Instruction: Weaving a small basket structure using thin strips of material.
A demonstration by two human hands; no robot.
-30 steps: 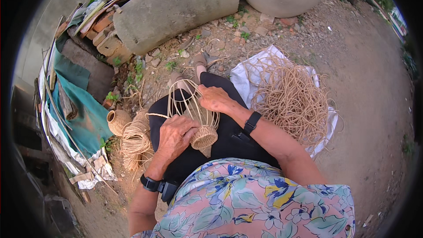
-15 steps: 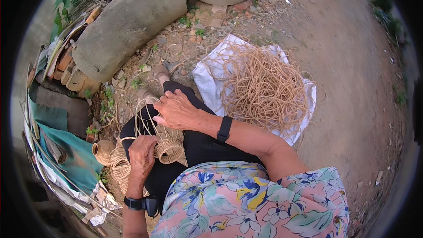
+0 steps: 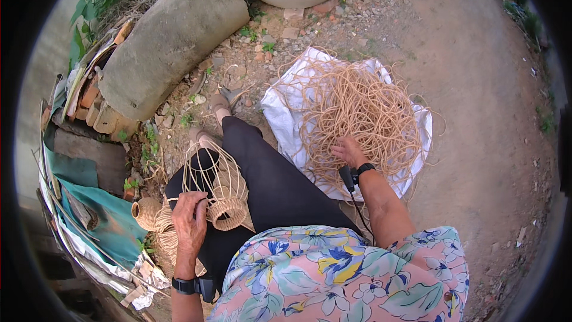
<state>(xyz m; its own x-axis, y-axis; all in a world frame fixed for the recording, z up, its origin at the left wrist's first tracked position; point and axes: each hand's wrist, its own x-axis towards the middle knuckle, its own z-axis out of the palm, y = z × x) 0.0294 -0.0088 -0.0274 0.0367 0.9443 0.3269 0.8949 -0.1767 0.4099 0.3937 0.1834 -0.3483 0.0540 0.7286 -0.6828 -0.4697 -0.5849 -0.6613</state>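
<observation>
My left hand (image 3: pixel 189 222) grips a small half-woven rattan basket (image 3: pixel 221 194) resting on my lap, its bare upright spokes fanning away from me. My right hand (image 3: pixel 348 152) reaches out to the right into a tangled heap of tan rattan strands (image 3: pixel 357 113) lying on a white sack (image 3: pixel 274 104) on the ground; its fingers are among the strands, and whether they hold one I cannot tell. Both wrists wear black bands.
A finished small woven pot (image 3: pixel 146 213) and a coil of rattan (image 3: pixel 167 238) lie by my left knee. A large concrete cylinder (image 3: pixel 170 42) and bricks (image 3: pixel 98 110) lie at left, with teal sheeting (image 3: pixel 89 214) below them. Bare dirt (image 3: pixel 476 113) spreads to the right.
My right hand left the basket and moved right to the rattan heap. My left hand kept its hold on the basket. The view shifted toward the heap.
</observation>
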